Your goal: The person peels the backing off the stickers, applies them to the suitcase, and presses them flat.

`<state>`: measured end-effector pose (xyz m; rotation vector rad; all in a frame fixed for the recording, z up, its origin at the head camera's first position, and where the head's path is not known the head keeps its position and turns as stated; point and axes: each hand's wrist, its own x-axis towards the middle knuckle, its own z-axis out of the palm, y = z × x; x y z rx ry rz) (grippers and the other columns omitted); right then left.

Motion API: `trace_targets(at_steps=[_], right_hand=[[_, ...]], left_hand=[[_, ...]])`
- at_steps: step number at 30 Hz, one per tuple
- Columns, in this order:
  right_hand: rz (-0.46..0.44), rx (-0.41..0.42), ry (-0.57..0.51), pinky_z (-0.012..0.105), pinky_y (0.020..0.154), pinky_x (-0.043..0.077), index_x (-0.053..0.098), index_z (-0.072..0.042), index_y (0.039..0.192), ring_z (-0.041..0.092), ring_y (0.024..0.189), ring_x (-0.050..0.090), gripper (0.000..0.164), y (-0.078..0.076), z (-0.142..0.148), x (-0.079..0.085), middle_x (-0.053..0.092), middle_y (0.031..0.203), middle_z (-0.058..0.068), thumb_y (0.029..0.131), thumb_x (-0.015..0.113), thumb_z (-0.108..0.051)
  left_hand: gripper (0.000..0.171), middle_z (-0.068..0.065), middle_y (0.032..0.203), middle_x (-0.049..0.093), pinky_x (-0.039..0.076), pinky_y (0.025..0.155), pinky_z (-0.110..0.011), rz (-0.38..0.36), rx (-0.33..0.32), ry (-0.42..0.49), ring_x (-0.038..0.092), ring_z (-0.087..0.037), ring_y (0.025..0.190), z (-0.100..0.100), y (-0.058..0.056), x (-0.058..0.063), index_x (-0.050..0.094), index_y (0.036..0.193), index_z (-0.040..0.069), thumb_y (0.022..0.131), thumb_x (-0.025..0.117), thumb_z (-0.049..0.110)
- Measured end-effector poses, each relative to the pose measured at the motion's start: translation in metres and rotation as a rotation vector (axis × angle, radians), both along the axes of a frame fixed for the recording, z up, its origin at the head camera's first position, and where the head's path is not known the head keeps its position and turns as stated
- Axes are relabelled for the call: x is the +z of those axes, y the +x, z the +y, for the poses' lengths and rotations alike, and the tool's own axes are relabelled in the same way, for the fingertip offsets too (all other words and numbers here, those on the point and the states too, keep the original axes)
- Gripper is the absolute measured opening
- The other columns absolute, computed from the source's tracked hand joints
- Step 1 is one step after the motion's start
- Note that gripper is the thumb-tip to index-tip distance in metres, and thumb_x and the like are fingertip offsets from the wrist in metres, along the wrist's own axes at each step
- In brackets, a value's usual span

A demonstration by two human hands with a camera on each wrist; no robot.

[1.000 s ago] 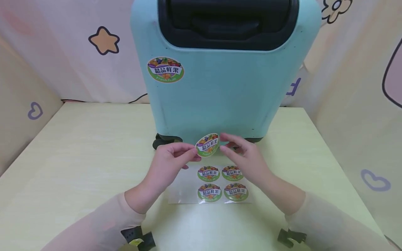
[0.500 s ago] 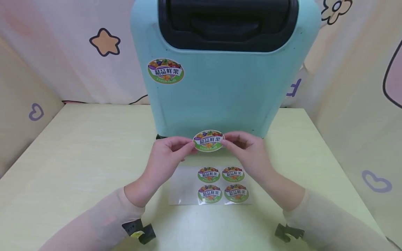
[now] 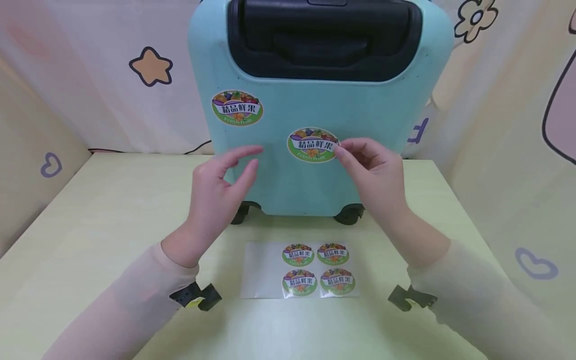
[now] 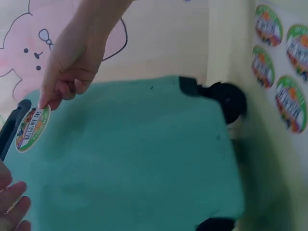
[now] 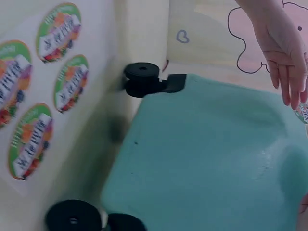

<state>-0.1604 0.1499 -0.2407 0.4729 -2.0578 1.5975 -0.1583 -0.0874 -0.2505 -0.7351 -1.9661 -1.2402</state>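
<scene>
My right hand [image 3: 378,172] pinches the right edge of an oval fruit sticker [image 3: 312,145] between thumb and fingers. The held sticker overlaps the front of a light blue suitcase [image 3: 288,190], faces outward and lies nearly level. To its left, my left hand [image 3: 216,195] has let thumb and forefinger spread apart, holding nothing, close by the suitcase. In the left wrist view the right hand [image 4: 72,67] grips one end of the sticker [image 4: 32,129] over the suitcase shell. A matching sticker [image 3: 237,108] is on the suitcase's upper left.
A sheet of backing paper [image 3: 263,270] with several stickers on its right part lies on the table [image 3: 112,225] before the suitcase. Black wheels [image 3: 349,214] stick out at the suitcase's bottom, and a black handle recess [image 3: 324,55] is at its top. Patterned curtains surround the table.
The right hand first joined the left in holding the sticker by both ends. Both hands then rose toward the middle of the suitcase; the left let go and moved away leftward.
</scene>
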Motion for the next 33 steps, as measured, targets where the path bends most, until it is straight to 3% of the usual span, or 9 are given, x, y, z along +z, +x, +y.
trace_targets(at_steps=[3, 5, 13, 18, 27, 33], right_hand=[[0.041, -0.016, 0.004, 0.019, 0.065, 0.047, 0.066, 0.005, 0.098, 0.018, 0.073, 0.054, 0.021, -0.005, -0.005, 0.010, 0.066, 0.086, 0.002, 0.088, 0.065, -0.013], [0.060, -0.024, 0.000, 0.019, 0.065, 0.046, 0.067, 0.005, 0.098, 0.019, 0.073, 0.054, 0.021, -0.009, -0.009, 0.014, 0.066, 0.087, 0.003, 0.087, 0.066, -0.013], [0.062, -0.068, 0.011, 0.020, 0.066, 0.046, 0.068, 0.003, 0.099, 0.019, 0.074, 0.054, 0.024, -0.014, -0.015, 0.022, 0.067, 0.089, 0.007, 0.087, 0.067, -0.017], [0.059, -0.086, 0.030, 0.020, 0.067, 0.047, 0.068, 0.002, 0.100, 0.018, 0.075, 0.055, 0.024, -0.015, -0.014, 0.023, 0.067, 0.091, 0.008, 0.086, 0.067, -0.018], [0.069, -0.093, 0.037, 0.020, 0.069, 0.048, 0.069, 0.002, 0.100, 0.016, 0.077, 0.057, 0.024, -0.016, -0.015, 0.022, 0.068, 0.092, 0.009, 0.086, 0.067, -0.018], [0.081, -0.112, 0.048, 0.021, 0.071, 0.048, 0.069, 0.002, 0.100, 0.014, 0.078, 0.059, 0.025, -0.017, -0.016, 0.023, 0.068, 0.092, 0.010, 0.086, 0.068, -0.019]], left_hand=[[0.022, -0.013, 0.107, 0.067, 0.045, 0.089, -0.033, 0.195, 0.036, -0.052, 0.061, -0.020, 0.102, -0.001, -0.009, 0.011, 0.066, 0.108, -0.004, 0.087, 0.062, 0.002], [0.023, -0.015, 0.110, 0.065, 0.043, 0.094, -0.033, 0.275, 0.047, -0.072, 0.059, -0.022, 0.107, -0.002, -0.015, 0.018, 0.065, 0.109, -0.005, 0.087, 0.061, 0.001], [0.023, -0.014, 0.109, 0.066, 0.039, 0.095, -0.037, 0.440, 0.046, -0.080, 0.057, -0.025, 0.109, 0.002, -0.027, 0.034, 0.067, 0.106, -0.004, 0.084, 0.061, -0.003], [0.029, -0.014, 0.116, 0.063, 0.037, 0.098, -0.040, 0.554, 0.089, -0.167, 0.053, -0.027, 0.115, 0.005, -0.033, 0.047, 0.064, 0.112, -0.003, 0.083, 0.062, -0.002], [0.040, -0.010, 0.131, 0.054, 0.019, 0.108, -0.045, 0.628, 0.189, -0.508, 0.038, -0.027, 0.129, 0.008, -0.044, 0.081, 0.054, 0.128, 0.004, 0.089, 0.051, 0.007], [0.057, -0.012, 0.136, 0.049, 0.005, 0.109, -0.053, 0.638, 0.262, -0.701, 0.025, -0.029, 0.136, 0.010, -0.051, 0.090, 0.046, 0.136, 0.005, 0.087, 0.056, 0.032]])
